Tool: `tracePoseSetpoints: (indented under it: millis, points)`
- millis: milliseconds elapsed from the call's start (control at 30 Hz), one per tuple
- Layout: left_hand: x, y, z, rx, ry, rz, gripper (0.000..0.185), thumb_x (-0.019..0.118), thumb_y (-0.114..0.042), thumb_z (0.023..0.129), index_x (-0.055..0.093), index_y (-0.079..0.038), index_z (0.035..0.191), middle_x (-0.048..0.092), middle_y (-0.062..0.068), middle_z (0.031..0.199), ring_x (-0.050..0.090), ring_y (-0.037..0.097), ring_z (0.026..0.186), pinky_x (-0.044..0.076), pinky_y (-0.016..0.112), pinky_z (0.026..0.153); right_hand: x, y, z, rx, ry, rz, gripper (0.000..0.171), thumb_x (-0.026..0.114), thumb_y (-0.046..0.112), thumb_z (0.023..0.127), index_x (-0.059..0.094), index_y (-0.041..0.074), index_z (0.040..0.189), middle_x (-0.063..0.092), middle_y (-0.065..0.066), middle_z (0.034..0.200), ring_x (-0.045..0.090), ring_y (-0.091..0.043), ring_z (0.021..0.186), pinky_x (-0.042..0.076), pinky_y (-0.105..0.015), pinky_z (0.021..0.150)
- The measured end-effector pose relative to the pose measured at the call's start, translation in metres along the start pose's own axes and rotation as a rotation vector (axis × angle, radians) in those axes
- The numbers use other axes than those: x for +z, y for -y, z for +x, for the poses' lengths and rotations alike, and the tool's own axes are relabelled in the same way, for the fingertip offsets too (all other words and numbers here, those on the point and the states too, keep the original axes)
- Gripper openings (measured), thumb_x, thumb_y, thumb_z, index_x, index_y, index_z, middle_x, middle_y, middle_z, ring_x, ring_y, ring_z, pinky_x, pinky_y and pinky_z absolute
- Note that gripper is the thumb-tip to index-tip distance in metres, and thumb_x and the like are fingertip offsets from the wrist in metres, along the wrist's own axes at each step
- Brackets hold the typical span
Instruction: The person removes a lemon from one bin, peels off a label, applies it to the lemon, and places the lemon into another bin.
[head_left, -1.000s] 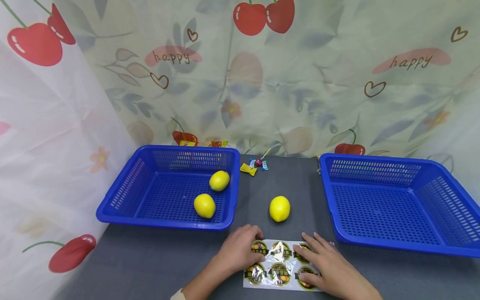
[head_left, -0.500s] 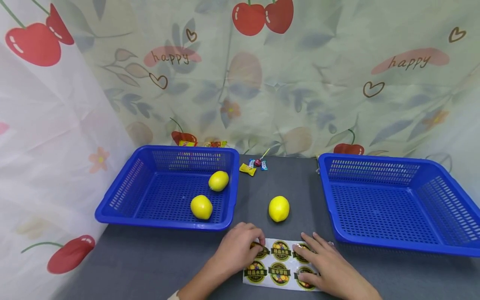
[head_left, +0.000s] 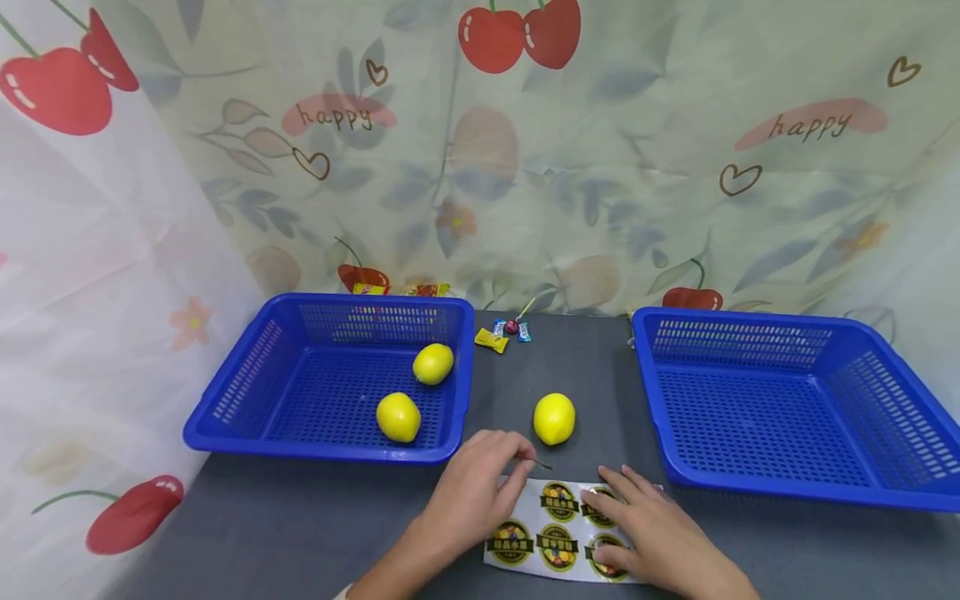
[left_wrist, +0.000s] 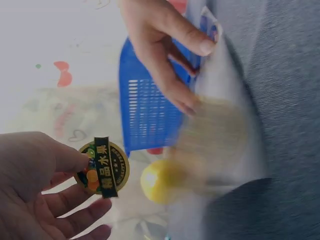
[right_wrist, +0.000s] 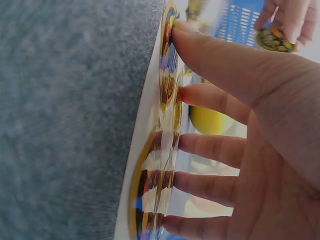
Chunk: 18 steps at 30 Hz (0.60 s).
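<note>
A white sticker sheet (head_left: 562,537) with several round green-and-gold fruit labels lies at the front of the grey table (head_left: 300,525). My left hand (head_left: 521,467) pinches one round sticker (left_wrist: 102,172) between thumb and fingers, lifted off the sheet's upper left corner. My right hand (head_left: 622,504) lies flat with spread fingers (right_wrist: 210,97) pressing the sheet (right_wrist: 160,150) down. A yellow lemon (head_left: 554,418) sits on the table just beyond both hands, also seen as a blurred lemon (left_wrist: 160,180) in the left wrist view.
A blue plastic basket (head_left: 225,400) at the left holds two lemons (head_left: 432,363) (head_left: 398,417). An empty blue basket (head_left: 862,492) stands at the right. A few wrapped candies (head_left: 504,332) lie at the table's back. Cherry-print curtains enclose the back and left.
My left hand has peeled the upper-left sticker off the sheet and raised it. The right hand stays flat on the sheet. The front lemon in the left basket rolled slightly left.
</note>
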<state>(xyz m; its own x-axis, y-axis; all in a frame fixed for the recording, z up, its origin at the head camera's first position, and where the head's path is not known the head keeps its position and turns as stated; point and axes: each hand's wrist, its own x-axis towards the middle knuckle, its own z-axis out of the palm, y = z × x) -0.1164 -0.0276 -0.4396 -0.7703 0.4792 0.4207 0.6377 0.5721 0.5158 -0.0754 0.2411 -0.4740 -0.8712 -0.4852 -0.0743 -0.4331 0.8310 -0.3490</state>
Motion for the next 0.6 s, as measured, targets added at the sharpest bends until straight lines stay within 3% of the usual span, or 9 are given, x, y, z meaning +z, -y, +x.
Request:
tracePoseSetpoints:
  millis: [200,400,500,600]
  points:
    - [-0.004,-0.002,0.009,-0.047,-0.009,-0.136,0.008,0.060,-0.015,0.101,0.066,-0.018,0.105,0.056,-0.012,0.086,0.050,0.006,0.074,0.045,0.022,0.065,-0.001,0.003,0.003,-0.017,-0.039,-0.019,0.057,0.081,0.045,0.081,0.067,0.020,0.130,0.051,-0.020,0.142,0.043,-0.051,0.130,0.041,-0.070,0.092]
    - [0.011,0.007,0.029,-0.116,-0.017,-0.331,0.021,0.058,-0.008,0.102,0.068,-0.014,0.119,0.058,-0.005,0.094,0.050,0.008,0.076,0.046,0.024,0.067,-0.009,0.010,0.017,-0.053,-0.105,-0.055,0.049,0.083,0.041,0.080,0.071,0.015,0.118,0.056,-0.017,0.137,0.045,-0.048,0.130,0.041,-0.063,0.099]
    - [0.022,0.012,0.041,-0.169,-0.068,-0.426,0.027,0.062,-0.007,0.100,0.065,-0.012,0.126,0.063,-0.002,0.099,0.055,0.009,0.078,0.048,0.025,0.067,-0.016,0.014,0.027,-0.030,-0.166,-0.022,0.053,0.082,0.037,0.083,0.067,0.009,0.125,0.055,-0.018,0.139,0.049,-0.043,0.128,0.044,-0.060,0.098]
    - [0.032,0.016,0.052,-0.216,-0.125,-0.497,0.030,0.063,-0.007,0.099,0.062,-0.012,0.128,0.068,0.001,0.105,0.060,0.010,0.081,0.050,0.026,0.068,-0.019,0.014,0.038,0.026,-0.226,0.108,0.060,0.079,0.032,0.087,0.058,0.006,0.136,0.052,-0.018,0.141,0.054,-0.039,0.125,0.048,-0.056,0.094]
